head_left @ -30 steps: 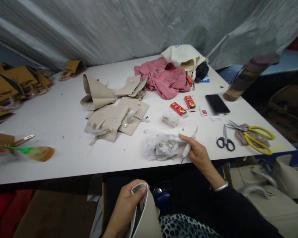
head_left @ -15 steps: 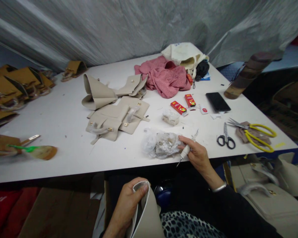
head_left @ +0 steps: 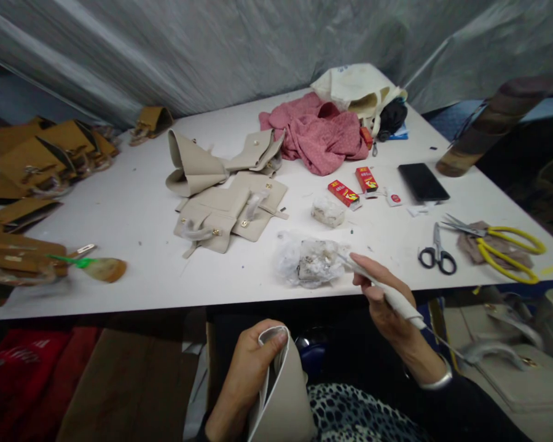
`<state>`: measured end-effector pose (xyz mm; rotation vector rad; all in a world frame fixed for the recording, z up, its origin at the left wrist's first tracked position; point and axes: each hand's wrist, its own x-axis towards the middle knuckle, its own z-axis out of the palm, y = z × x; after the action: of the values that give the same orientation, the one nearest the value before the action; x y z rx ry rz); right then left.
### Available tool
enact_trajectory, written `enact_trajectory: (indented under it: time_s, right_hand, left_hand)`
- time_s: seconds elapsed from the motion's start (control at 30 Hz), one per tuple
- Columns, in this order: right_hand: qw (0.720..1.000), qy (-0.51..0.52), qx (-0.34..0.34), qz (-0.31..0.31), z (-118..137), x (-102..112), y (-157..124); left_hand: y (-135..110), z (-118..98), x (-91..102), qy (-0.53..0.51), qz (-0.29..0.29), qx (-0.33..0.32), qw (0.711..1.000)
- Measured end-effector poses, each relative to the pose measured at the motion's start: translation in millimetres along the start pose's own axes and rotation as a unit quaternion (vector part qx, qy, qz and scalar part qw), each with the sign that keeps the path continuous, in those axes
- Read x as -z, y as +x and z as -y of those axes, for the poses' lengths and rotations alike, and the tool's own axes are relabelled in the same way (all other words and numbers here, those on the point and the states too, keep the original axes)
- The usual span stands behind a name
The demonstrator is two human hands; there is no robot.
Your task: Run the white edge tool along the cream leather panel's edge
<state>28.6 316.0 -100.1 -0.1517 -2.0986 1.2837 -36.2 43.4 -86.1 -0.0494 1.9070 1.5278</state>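
Note:
My left hand is closed on the edge of a beige leather bag piece, thumb on its curled rim, low in front of the table. My right hand grips a slim awl-like tool with a white handle. One thin end of the tool reaches to a smudged whitish block lying in crumpled clear plastic by the table's front edge. A thin dark shaft or line trails from the other end, past my wrist. Behind that block sits a smaller wrapped lump.
Beige bag pieces lie mid-table, tan bags at left beside a brush. Rightward are red boxes, a phone, black-handled scissors, yellow-handled scissors and a bottle. More beige bags are stacked lower right.
My right hand has turned the tool round and drawn back from the block, so one end now points at it. My left hand keeps the bag piece. The view has shifted slightly.

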Motion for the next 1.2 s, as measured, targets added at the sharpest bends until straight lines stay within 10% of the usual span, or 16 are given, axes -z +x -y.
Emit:
enact_trajectory:
  time_s: [0.27, 0.83, 1.1, 1.2]
  right_hand:
    - [0.998, -0.034, -0.058, 0.015, 4, -21, 5]
    - [0.987, -0.138, 0.058, 0.062, 5, -25, 17]
    - [0.998, 0.021, -0.065, -0.005, 21, -18, 7]
    - [0.971, 0.156, -0.169, 0.068, 36, -20, -3]
  left_hand:
    - [-12, -8, -0.9, 0.036, -0.020, -0.009, 0.999]
    - [-22, -30, -16.5, 0.144, -0.050, -0.086, 0.985]
    - [-24, -29, -19.0, 0.121, -0.031, -0.052, 0.991]
    - [-25, -31, -21.4, 0.122, -0.023, -0.059, 0.991]
